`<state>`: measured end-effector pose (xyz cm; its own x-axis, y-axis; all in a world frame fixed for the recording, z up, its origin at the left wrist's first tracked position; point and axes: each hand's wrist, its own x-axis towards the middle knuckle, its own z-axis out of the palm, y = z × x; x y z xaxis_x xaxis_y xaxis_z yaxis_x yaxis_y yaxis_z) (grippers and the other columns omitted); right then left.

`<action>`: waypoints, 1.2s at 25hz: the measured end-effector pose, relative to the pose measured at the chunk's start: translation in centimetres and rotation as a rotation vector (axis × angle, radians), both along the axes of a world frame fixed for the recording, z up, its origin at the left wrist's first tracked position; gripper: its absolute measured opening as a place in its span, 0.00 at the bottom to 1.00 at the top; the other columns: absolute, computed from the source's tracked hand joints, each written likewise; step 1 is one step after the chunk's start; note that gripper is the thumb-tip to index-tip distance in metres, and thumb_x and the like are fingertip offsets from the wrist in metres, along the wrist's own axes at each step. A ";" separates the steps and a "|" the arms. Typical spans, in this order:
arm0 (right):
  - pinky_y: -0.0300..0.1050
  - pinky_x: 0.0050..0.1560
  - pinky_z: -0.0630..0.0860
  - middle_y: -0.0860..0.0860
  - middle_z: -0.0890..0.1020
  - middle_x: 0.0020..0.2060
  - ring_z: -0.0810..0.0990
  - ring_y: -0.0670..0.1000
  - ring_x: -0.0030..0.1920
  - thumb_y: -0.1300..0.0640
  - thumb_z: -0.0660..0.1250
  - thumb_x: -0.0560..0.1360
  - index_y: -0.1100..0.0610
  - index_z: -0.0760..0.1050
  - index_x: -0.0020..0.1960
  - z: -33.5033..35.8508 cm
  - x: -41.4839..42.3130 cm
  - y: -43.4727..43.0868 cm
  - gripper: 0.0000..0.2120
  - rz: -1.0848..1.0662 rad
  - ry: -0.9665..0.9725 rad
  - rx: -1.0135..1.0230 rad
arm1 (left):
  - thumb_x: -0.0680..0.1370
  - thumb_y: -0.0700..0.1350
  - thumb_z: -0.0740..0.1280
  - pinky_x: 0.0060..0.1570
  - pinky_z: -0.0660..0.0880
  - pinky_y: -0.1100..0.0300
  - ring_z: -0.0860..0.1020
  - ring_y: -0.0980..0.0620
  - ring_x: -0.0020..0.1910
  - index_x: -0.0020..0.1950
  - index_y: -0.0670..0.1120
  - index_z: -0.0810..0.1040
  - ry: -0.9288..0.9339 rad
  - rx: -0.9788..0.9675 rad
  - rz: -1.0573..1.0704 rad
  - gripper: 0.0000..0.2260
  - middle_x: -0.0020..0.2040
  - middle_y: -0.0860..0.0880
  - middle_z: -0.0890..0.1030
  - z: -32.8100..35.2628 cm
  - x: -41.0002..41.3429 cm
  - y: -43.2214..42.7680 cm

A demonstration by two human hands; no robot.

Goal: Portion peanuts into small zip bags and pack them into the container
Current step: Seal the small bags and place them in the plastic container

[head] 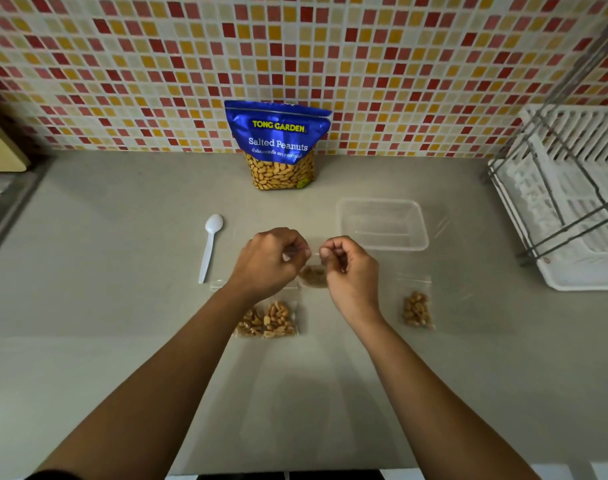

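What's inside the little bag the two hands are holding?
Peanuts sit at the bottom of the small zip bag. The left hand and right hand pinch its top edge, hiding the zip, so whether it is closed cannot be seen.

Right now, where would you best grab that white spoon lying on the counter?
Pinch the white spoon by its slim handle, from above, across the narrow sides. It lies flat, bowl farthest, handle end nearest the person; probably easiest for the left hand, now pinching a zip bag.
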<state>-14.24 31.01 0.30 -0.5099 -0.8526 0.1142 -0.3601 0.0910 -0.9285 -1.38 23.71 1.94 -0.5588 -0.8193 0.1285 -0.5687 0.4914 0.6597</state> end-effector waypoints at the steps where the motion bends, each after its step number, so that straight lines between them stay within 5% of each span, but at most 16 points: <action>1: 0.25 0.36 0.69 0.41 0.78 0.34 0.76 0.35 0.36 0.65 0.66 0.74 0.56 0.77 0.42 0.1 0.1 0.0 0.05 -0.005 0.006 -0.009 | 0.72 0.49 0.65 0.43 0.77 0.53 0.79 0.52 0.40 0.43 0.48 0.80 0.005 -0.005 0.001 0.07 0.41 0.51 0.82 0.1 0.5 -0.2; 7: 0.24 0.37 0.69 0.42 0.78 0.35 0.76 0.39 0.36 0.62 0.66 0.75 0.52 0.75 0.42 0.5 0.2 -0.1 0.06 -0.082 -0.014 0.029 | 0.75 0.47 0.68 0.43 0.76 0.60 0.79 0.54 0.41 0.43 0.46 0.80 0.033 0.103 0.080 0.05 0.41 0.50 0.82 -0.3 3.0 -1.5; 10: 0.26 0.40 0.71 0.44 0.78 0.35 0.77 0.45 0.38 0.60 0.66 0.75 0.50 0.74 0.40 0.1 -1.3 -0.4 0.07 -0.104 -0.090 0.093 | 0.76 0.44 0.67 0.44 0.73 0.72 0.78 0.59 0.46 0.49 0.46 0.79 0.229 0.450 0.175 0.04 0.48 0.51 0.81 -1.1 4.1 -1.1; 14: 0.48 0.46 0.78 0.47 0.79 0.35 0.80 0.50 0.40 0.59 0.66 0.75 0.46 0.75 0.38 -0.9 -1.0 -0.3 0.10 -0.008 -0.198 0.158 | 0.74 0.45 0.70 0.57 0.75 0.57 0.77 0.54 0.59 0.63 0.51 0.72 0.263 0.728 0.010 0.18 0.59 0.50 0.78 -4.0 3.0 2.1; 19: 0.47 0.41 0.79 0.48 0.81 0.37 0.81 0.49 0.39 0.57 0.68 0.75 0.47 0.76 0.39 -2.3 -1.0 -0.3 0.07 -0.084 -0.356 0.205 | 0.73 0.41 0.71 0.46 0.78 0.55 0.80 0.50 0.41 0.54 0.47 0.75 0.320 0.800 0.133 0.11 0.43 0.46 0.82 -4.3 2.0 3.7; 24: 0.48 0.49 0.79 0.48 0.83 0.38 0.83 0.52 0.43 0.57 0.70 0.71 0.49 0.79 0.40 -5.3 -1.3 0.1 0.03 -0.069 -0.033 0.375 | 0.71 0.46 0.73 0.32 0.72 0.64 0.81 0.47 0.38 0.43 0.44 0.73 0.052 0.566 0.384 0.10 0.38 0.44 0.82 -5.4 1.2 6.2; 30: 0.37 0.53 0.72 0.54 0.85 0.49 0.82 0.52 0.52 0.56 0.68 0.73 0.58 0.81 0.53 -6.3 -1.6 0.2 0.11 0.008 0.096 0.532 | 0.75 0.51 0.68 0.42 0.71 0.53 0.79 0.38 0.46 0.52 0.40 0.71 -0.290 0.275 0.342 0.16 0.45 0.40 0.81 -4.7 0.2 7.0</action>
